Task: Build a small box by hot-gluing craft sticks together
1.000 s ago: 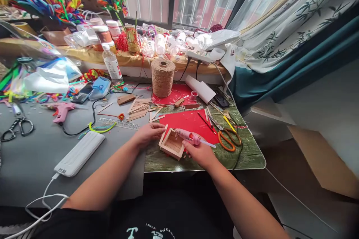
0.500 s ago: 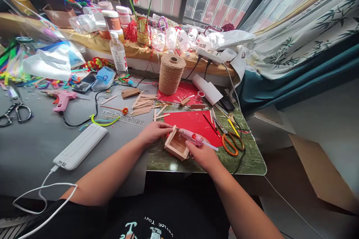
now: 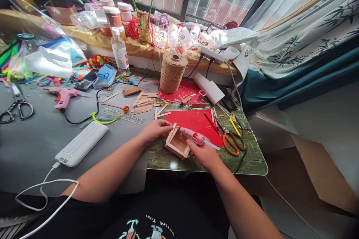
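Note:
A small box of wooden sticks (image 3: 177,150) sits tilted near the table's front edge, its open side facing up toward me. Pinched at the box's upper left corner is a wooden craft stick (image 3: 173,128), held by my left hand (image 3: 157,130). My right hand (image 3: 204,153) is wrapped round a pink hot glue gun (image 3: 190,134), whose nozzle points left at the box's top edge. A clear glue stick (image 3: 211,145) pokes out of its back end. The glue gun's handle is hidden by my fingers and the box.
Right of the box lie orange-handled scissors (image 3: 231,145) on red paper (image 3: 190,119). Farther back stand a twine spool (image 3: 174,73) and a water bottle (image 3: 120,52). On the left are loose wooden sticks (image 3: 144,102), a second pink glue gun (image 3: 64,96) and a white power bank (image 3: 82,143).
The whole view has shifted slightly. Both hands, the box and the glue gun keep nearly the same positions relative to each other.

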Action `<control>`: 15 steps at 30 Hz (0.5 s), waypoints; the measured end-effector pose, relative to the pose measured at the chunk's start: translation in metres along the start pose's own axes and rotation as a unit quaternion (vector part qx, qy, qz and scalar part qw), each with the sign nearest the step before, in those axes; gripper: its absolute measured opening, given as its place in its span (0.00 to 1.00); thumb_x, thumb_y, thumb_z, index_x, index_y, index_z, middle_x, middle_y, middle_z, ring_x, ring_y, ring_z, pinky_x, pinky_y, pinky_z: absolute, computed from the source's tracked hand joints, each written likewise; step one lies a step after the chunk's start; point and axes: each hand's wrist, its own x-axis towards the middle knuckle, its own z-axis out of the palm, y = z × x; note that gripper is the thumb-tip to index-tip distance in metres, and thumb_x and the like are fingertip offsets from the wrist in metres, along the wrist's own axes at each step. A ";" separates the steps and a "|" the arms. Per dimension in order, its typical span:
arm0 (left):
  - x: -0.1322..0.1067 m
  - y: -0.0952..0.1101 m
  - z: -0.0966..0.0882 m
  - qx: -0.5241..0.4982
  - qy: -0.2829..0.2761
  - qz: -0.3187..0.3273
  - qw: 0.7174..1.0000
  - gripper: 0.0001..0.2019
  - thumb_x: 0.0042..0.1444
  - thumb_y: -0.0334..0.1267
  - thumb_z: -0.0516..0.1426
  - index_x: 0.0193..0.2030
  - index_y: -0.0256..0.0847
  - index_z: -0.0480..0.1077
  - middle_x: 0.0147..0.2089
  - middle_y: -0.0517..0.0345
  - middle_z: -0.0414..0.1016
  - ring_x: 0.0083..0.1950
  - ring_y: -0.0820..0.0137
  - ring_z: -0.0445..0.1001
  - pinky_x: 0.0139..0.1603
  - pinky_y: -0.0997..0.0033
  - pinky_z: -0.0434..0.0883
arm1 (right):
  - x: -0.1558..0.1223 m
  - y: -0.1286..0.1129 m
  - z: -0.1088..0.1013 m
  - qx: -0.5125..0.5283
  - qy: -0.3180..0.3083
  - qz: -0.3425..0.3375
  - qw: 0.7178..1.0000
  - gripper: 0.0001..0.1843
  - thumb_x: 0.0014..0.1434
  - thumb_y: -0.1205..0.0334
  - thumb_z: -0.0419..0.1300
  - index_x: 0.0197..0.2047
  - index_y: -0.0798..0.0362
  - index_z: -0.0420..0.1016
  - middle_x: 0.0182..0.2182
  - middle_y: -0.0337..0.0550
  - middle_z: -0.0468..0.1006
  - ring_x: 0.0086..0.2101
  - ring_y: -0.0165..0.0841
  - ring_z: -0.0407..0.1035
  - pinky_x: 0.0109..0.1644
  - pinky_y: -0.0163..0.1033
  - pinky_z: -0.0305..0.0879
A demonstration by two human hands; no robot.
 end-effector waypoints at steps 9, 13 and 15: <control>0.003 -0.003 -0.002 -0.011 0.008 0.008 1.000 0.23 0.48 0.54 0.72 0.43 0.37 0.80 0.35 0.56 0.77 0.33 0.73 0.71 0.34 0.73 0.67 | 0.000 0.001 -0.003 -0.019 -0.010 -0.014 1.000 0.18 0.65 0.52 0.59 0.52 0.49 0.83 0.27 0.41 0.81 0.33 0.40 0.77 0.39 0.41 0.73; 0.003 -0.003 -0.002 -0.010 0.006 0.009 1.000 0.23 0.49 0.54 0.72 0.42 0.37 0.80 0.35 0.57 0.77 0.32 0.73 0.71 0.34 0.73 0.66 | 0.001 0.002 -0.004 -0.025 -0.023 -0.023 0.999 0.17 0.65 0.51 0.58 0.50 0.49 0.83 0.26 0.41 0.80 0.32 0.39 0.77 0.37 0.40 0.73; 0.002 -0.002 -0.001 -0.017 0.006 0.006 1.000 0.23 0.49 0.53 0.72 0.42 0.37 0.79 0.35 0.57 0.77 0.32 0.74 0.71 0.34 0.73 0.66 | 0.001 0.005 -0.005 -0.026 -0.025 -0.028 0.999 0.17 0.64 0.50 0.59 0.48 0.49 0.82 0.26 0.41 0.79 0.32 0.38 0.76 0.37 0.40 0.73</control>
